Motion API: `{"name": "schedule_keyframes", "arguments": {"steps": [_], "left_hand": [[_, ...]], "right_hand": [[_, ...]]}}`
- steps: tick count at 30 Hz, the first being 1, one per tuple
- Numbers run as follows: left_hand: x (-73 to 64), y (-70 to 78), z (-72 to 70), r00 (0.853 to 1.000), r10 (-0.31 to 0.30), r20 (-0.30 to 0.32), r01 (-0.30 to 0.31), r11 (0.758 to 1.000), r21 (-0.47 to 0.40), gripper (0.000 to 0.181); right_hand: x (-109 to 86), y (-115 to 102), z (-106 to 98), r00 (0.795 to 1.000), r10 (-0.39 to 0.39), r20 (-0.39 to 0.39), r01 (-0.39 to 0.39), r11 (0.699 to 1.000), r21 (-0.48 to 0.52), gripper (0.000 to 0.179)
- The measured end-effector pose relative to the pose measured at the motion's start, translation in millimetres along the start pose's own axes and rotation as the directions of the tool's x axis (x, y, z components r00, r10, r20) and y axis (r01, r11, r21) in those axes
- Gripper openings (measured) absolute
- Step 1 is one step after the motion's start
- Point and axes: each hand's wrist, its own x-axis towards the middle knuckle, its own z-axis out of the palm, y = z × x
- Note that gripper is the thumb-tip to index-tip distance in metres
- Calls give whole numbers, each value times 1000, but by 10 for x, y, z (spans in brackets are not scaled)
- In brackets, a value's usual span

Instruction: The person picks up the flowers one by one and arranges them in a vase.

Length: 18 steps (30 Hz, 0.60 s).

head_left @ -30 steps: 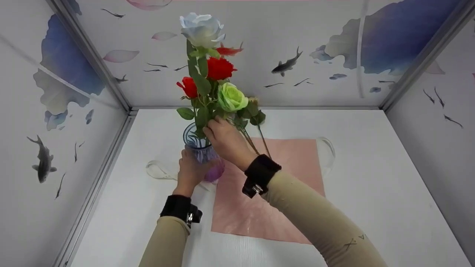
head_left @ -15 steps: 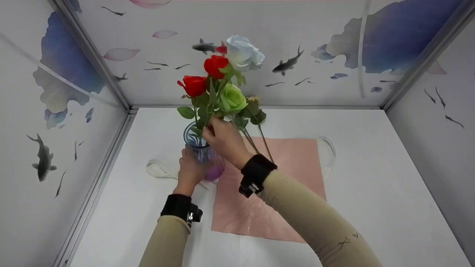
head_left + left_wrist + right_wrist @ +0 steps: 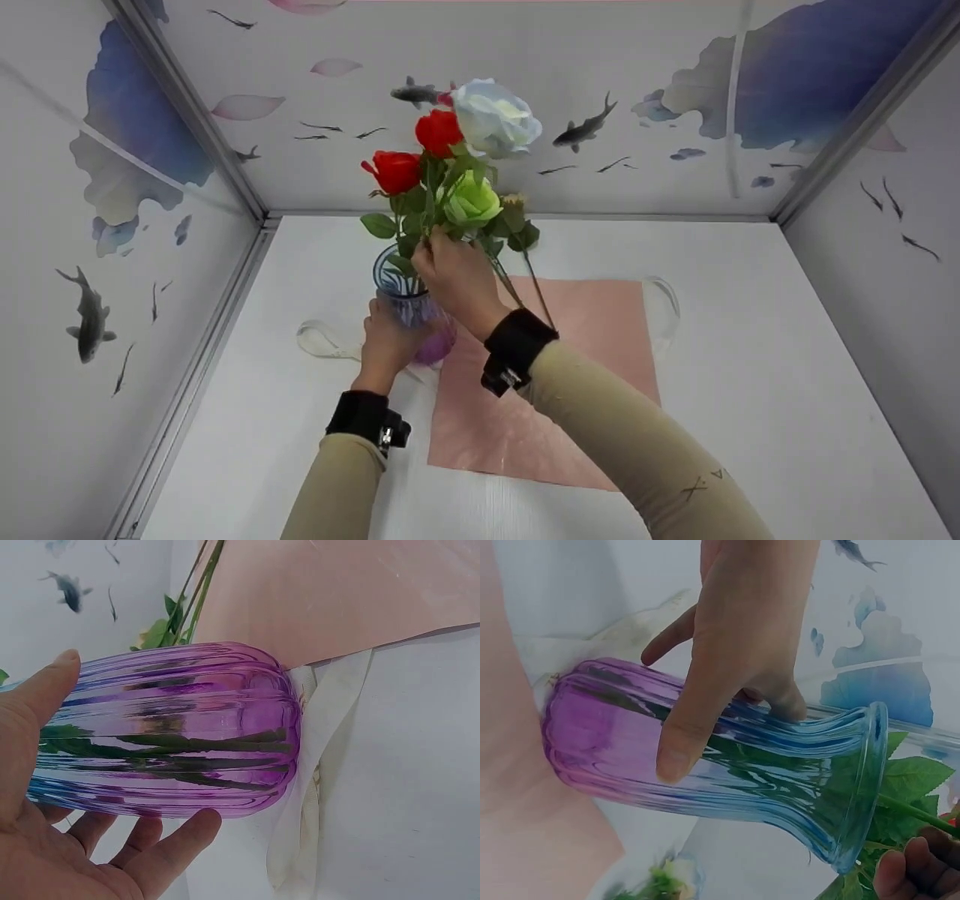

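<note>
In the head view my left hand (image 3: 386, 341) holds a ribbed glass vase (image 3: 435, 345), blue at the rim and purple at the base. The left wrist view shows my thumb and fingers around the vase (image 3: 255, 697), with several green stems (image 3: 240, 742) inside. My right hand (image 3: 459, 277) is just over the rim, pinching a rose stem among leaves; its curled fingers appear at the corner of the right wrist view. Above it rise a white rose (image 3: 495, 120) and two red roses (image 3: 439, 133). A light green rose (image 3: 471, 201) shows right behind the hand.
Leafy stems with a pale flower head (image 3: 514, 202) lie behind my right hand, reaching onto a pink sheet (image 3: 540, 427). White ribbon loops (image 3: 319, 341) lie left of the vase and at the sheet's far right. Printed panels wall the white table (image 3: 735, 360).
The white rose has swung right and down from the upper left, beside the red roses, whose heads shifted and turned slightly. My left hand stays on the vase; the right hand moved only slightly.
</note>
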Motion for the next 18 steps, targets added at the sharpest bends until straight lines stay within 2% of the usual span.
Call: {"name": "schedule_keyframes", "arguments": {"steps": [1, 3, 5, 8, 9, 10, 12, 14, 16, 18], "left_hand": [[-1, 0, -1, 1000, 1, -1, -1, 1000, -1, 114], [1, 0, -2, 1000, 2, -2, -2, 1000, -3, 116], [5, 1, 1, 1000, -2, 1, 2, 1000, -9, 116], [12, 3, -1, 1000, -10, 12, 10, 1000, -10, 117], [13, 5, -2, 1000, -13, 18, 13, 1000, -11, 118], [12, 8, -4, 1000, -17, 20, 18, 1000, -13, 118], [10, 12, -6, 999, -23, 27, 23, 1000, -14, 119], [4, 11, -5, 999, -23, 26, 23, 1000, -20, 118], [-1, 6, 0, 1000, -17, 21, 18, 1000, -20, 118], [-3, -3, 8, 1000, -3, 13, 3, 1000, -19, 117]], "right_hand": [[7, -6, -3, 999, 31, -21, -28, 994, 104, 30], [8, -6, -7, 996, -79, -46, 81, 996, 42, 27], [9, -8, -15, 991, -106, -80, 116, 984, 133, 25], [12, -1, -20, 981, -151, -120, 170, 970, 175, 23], [14, -1, -23, 988, -98, -123, 130, 949, 287, 22], [17, -1, -27, 992, -44, -121, 89, 914, 395, 22], [16, 11, -31, 995, -4, -95, 47, 890, 453, 20], [10, 24, -36, 996, 57, -71, -11, 847, 531, 19], [2, 39, -43, 994, 84, -66, -34, 833, 552, 20], [-11, 59, -46, 992, 87, -87, -22, 820, 572, 19]]}}
